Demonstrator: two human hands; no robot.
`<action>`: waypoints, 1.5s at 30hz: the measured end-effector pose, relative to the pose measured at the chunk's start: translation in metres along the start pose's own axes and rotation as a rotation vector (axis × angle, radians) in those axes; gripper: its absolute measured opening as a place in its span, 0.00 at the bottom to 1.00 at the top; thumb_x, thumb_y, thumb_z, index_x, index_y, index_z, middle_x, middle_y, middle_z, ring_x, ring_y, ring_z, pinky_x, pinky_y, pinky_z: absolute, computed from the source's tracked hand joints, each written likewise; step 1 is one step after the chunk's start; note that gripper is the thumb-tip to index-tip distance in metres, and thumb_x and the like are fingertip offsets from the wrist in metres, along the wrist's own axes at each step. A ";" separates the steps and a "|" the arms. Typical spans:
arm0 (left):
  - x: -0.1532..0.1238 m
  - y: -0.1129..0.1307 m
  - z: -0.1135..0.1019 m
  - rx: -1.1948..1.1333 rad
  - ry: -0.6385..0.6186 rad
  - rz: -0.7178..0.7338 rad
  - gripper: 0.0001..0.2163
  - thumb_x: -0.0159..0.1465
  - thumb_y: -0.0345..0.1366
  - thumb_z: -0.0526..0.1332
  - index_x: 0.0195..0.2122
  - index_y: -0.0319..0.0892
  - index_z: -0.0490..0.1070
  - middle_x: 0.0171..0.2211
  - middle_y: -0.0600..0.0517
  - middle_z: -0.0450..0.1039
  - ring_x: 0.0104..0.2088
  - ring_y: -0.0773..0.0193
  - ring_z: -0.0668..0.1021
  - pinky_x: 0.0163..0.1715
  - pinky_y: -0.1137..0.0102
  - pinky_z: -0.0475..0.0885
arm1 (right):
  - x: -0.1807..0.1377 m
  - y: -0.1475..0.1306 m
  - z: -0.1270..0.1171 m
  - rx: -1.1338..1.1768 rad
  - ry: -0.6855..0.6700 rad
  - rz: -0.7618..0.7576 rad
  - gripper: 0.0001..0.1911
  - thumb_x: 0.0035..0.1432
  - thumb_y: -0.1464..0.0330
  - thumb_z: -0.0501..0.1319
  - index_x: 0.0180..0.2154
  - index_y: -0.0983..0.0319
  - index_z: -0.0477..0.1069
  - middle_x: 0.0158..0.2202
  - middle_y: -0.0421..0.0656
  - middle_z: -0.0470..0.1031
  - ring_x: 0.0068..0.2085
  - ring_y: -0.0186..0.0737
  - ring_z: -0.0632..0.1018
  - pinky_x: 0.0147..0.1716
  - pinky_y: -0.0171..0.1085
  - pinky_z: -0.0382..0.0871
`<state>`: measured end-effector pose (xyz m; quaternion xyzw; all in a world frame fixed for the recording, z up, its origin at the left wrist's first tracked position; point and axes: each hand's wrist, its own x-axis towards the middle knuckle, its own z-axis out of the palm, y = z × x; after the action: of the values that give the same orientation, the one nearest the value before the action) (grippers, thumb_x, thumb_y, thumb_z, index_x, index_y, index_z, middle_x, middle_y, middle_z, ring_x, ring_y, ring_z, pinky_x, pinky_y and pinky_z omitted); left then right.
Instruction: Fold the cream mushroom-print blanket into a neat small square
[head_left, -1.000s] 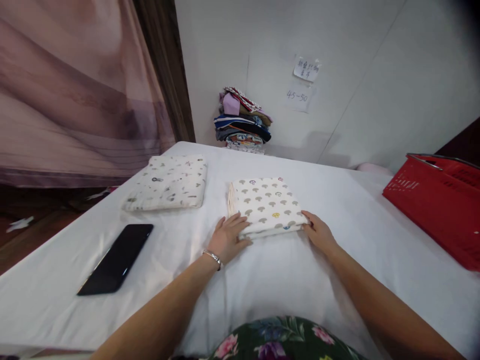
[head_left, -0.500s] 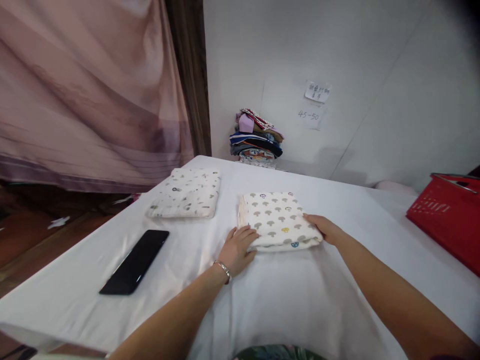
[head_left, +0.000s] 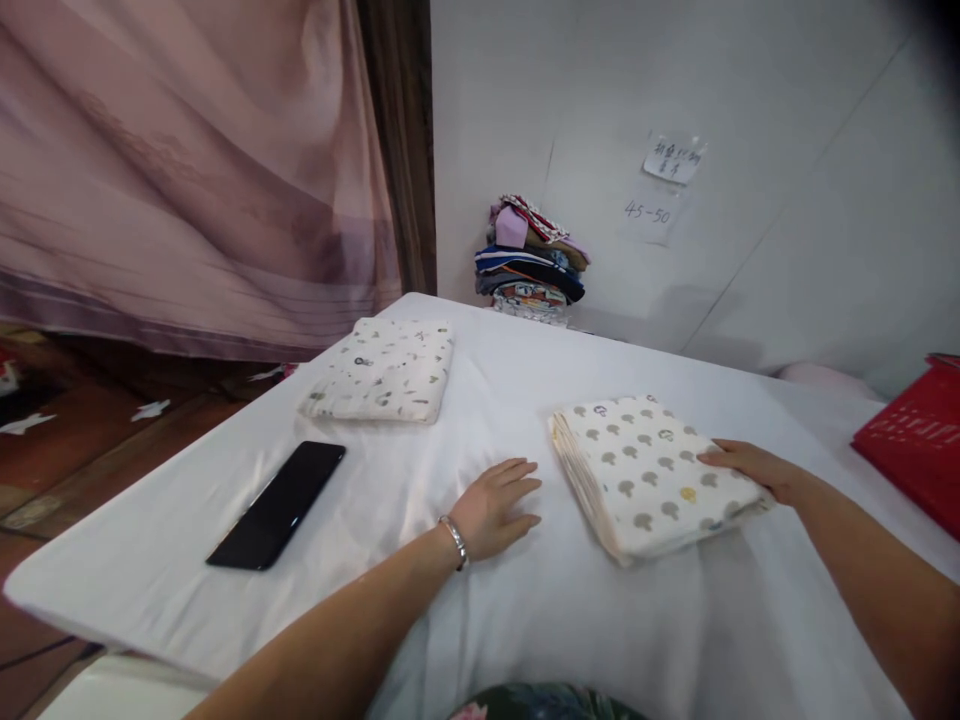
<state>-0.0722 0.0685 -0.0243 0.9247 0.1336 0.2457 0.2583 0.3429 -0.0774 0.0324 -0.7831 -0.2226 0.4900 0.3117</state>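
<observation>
A folded white cloth with grey mushroom prints [head_left: 652, 465] is tilted, its layered left edge facing me. My right hand [head_left: 754, 470] grips its right edge, thumb on top and the other fingers hidden beneath. To the left of the cloth, apart from it, my left hand [head_left: 495, 507] has its fingers stretched out over the white tablecloth and holds nothing. A bracelet [head_left: 454, 542] circles the left wrist. Farther back on the left lies a second folded white cloth with small leafy prints [head_left: 382, 370].
A black phone [head_left: 277, 505] rests on the white-covered table [head_left: 150, 560] at the left. A red basket [head_left: 915, 435] stands at the right edge. Behind the table is a stack of folded clothes [head_left: 532, 260] by the wall. A pink curtain [head_left: 187, 170] hangs at the left.
The mushroom-print cloth has moved right with my right hand and turned. My left hand no longer touches it. The view has shifted slightly.
</observation>
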 end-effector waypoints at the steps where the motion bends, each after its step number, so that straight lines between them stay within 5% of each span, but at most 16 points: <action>1: 0.001 -0.001 0.001 -0.006 0.003 -0.009 0.17 0.59 0.38 0.59 0.50 0.45 0.67 0.55 0.45 0.65 0.58 0.56 0.65 0.56 0.55 0.63 | 0.002 0.005 -0.011 -0.032 0.033 0.004 0.26 0.42 0.59 0.67 0.44 0.61 0.70 0.44 0.53 0.75 0.42 0.52 0.77 0.38 0.44 0.74; 6: 0.001 -0.006 0.006 -0.059 0.082 -0.100 0.11 0.59 0.36 0.58 0.43 0.44 0.71 0.51 0.46 0.69 0.53 0.58 0.69 0.51 0.58 0.68 | 0.020 0.014 -0.027 -0.291 0.284 -0.113 0.27 0.38 0.63 0.68 0.44 0.63 0.72 0.45 0.52 0.74 0.45 0.54 0.75 0.44 0.45 0.71; 10: 0.004 -0.005 0.001 -0.126 0.125 -0.334 0.10 0.59 0.37 0.56 0.40 0.46 0.73 0.46 0.50 0.74 0.45 0.61 0.75 0.42 0.65 0.74 | 0.020 0.005 0.010 -0.541 0.567 -0.372 0.31 0.47 0.63 0.63 0.54 0.60 0.65 0.56 0.49 0.65 0.55 0.55 0.67 0.53 0.49 0.63; 14: 0.027 -0.002 -0.015 -0.059 -0.002 -0.489 0.12 0.56 0.41 0.58 0.39 0.47 0.74 0.32 0.54 0.77 0.31 0.63 0.78 0.33 0.69 0.74 | 0.004 -0.003 0.075 -0.723 0.445 -0.758 0.28 0.58 0.56 0.52 0.59 0.54 0.57 0.64 0.41 0.50 0.63 0.49 0.53 0.58 0.50 0.54; 17: 0.057 -0.005 -0.019 -0.009 -0.034 -0.511 0.12 0.56 0.41 0.57 0.39 0.47 0.75 0.31 0.54 0.77 0.30 0.63 0.78 0.33 0.70 0.73 | -0.001 0.000 0.115 -0.900 0.279 -0.892 0.30 0.61 0.54 0.49 0.62 0.53 0.51 0.65 0.41 0.45 0.65 0.49 0.47 0.60 0.55 0.42; 20: 0.090 -0.013 -0.005 -0.027 -0.041 -0.573 0.11 0.57 0.39 0.56 0.39 0.47 0.75 0.35 0.53 0.77 0.34 0.63 0.78 0.37 0.69 0.71 | 0.004 0.007 0.131 -1.006 0.215 -0.912 0.30 0.62 0.52 0.46 0.63 0.52 0.48 0.65 0.42 0.43 0.65 0.47 0.45 0.60 0.56 0.38; 27: 0.138 -0.023 0.038 -0.129 -0.047 -0.624 0.09 0.56 0.39 0.58 0.33 0.46 0.76 0.36 0.53 0.76 0.37 0.63 0.76 0.38 0.71 0.69 | 0.009 0.011 0.127 -1.056 0.223 -0.893 0.30 0.63 0.53 0.44 0.63 0.53 0.45 0.66 0.43 0.41 0.65 0.46 0.43 0.60 0.56 0.39; 35: 0.144 -0.019 0.048 -0.110 -0.058 -0.663 0.14 0.55 0.47 0.58 0.38 0.46 0.74 0.38 0.50 0.71 0.36 0.62 0.74 0.35 0.70 0.68 | 0.006 0.010 0.130 -1.093 0.236 -0.911 0.29 0.63 0.54 0.45 0.63 0.53 0.46 0.66 0.43 0.41 0.65 0.46 0.43 0.60 0.55 0.40; 41: 0.148 -0.013 0.053 -0.054 0.044 -0.627 0.14 0.55 0.44 0.57 0.40 0.44 0.71 0.40 0.50 0.70 0.39 0.62 0.74 0.39 0.70 0.68 | 0.005 0.009 0.130 -1.160 0.252 -0.891 0.29 0.64 0.54 0.43 0.63 0.55 0.46 0.66 0.44 0.40 0.65 0.45 0.43 0.60 0.55 0.40; 45: 0.151 -0.014 0.054 0.016 -0.036 -0.664 0.13 0.55 0.44 0.56 0.37 0.43 0.70 0.39 0.48 0.71 0.38 0.60 0.74 0.36 0.69 0.67 | 0.005 0.010 0.131 -1.178 0.254 -0.876 0.29 0.64 0.53 0.42 0.64 0.55 0.45 0.66 0.43 0.39 0.65 0.45 0.42 0.60 0.54 0.40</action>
<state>0.0815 0.1143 -0.0138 0.8369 0.4248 0.1307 0.3194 0.2269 -0.0458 -0.0199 -0.7107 -0.7024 0.0261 0.0307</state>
